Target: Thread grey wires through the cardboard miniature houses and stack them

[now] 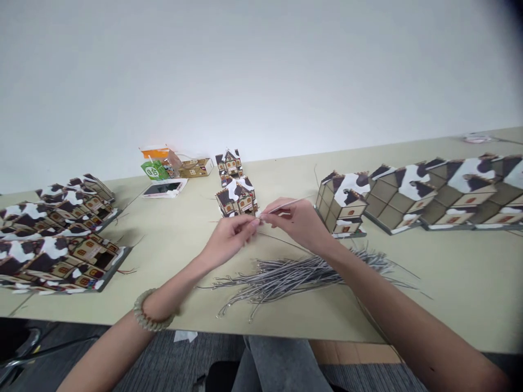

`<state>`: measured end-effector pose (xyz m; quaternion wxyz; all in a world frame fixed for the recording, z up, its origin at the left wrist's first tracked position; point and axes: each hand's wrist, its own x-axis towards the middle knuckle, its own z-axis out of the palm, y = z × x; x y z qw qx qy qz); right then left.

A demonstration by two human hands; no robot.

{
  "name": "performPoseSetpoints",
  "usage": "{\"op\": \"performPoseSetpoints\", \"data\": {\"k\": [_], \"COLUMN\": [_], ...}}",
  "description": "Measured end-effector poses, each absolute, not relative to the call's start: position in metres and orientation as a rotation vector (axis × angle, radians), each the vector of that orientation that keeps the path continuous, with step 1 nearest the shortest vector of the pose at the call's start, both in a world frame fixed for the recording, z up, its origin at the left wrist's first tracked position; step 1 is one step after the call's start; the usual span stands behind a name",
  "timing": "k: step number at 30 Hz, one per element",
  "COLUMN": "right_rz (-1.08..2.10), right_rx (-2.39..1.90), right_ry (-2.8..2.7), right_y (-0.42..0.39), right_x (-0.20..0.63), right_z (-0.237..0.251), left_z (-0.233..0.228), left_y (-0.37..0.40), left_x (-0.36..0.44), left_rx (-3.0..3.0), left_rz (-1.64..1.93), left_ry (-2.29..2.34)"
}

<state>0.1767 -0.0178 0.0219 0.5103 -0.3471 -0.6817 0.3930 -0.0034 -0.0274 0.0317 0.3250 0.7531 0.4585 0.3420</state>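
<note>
My left hand [231,237] and my right hand [302,223] meet fingertip to fingertip above the table, both closed in a pinch. A thin grey wire [286,204] lies across my right fingers, and its end is between the two pinches. A thinner dark strand [284,240] runs from the fingertips down to the right. Just behind my hands stands a small model house [236,197] with a snowy roof; the fingers partly cover its lower right corner. Below them lies a loose bundle of grey wires [281,280], partly hidden by my right forearm.
A row of model houses [402,193] stands to the right, and more model houses [57,256] fill the left side. At the back are another house [229,166], a phone [163,188], a green packet [153,170] and a printed box [196,167]. A wall [261,81] rises behind the table.
</note>
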Motion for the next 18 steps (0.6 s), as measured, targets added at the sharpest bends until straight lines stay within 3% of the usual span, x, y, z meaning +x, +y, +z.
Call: {"op": "performPoseSetpoints", "data": {"k": [4, 11, 18], "right_rz": [0.992, 1.016, 0.843], "right_rx": [-0.881, -0.843, -0.834], "right_ry": [-1.462, -1.234, -1.248], "right_y": [-0.016, -0.016, -0.024], "right_x": [0.176, 0.170, 0.168], "right_z": [0.021, 0.020, 0.024], "left_z": [0.026, 0.009, 0.017], "left_y": [-0.010, 0.019, -0.010], "left_x": [-0.031, -0.052, -0.019], "left_rx": [2.263, 1.698, 1.476], "left_rz": [1.447, 1.264, 1.256], "left_ry": [1.517, 1.297, 1.205]}}
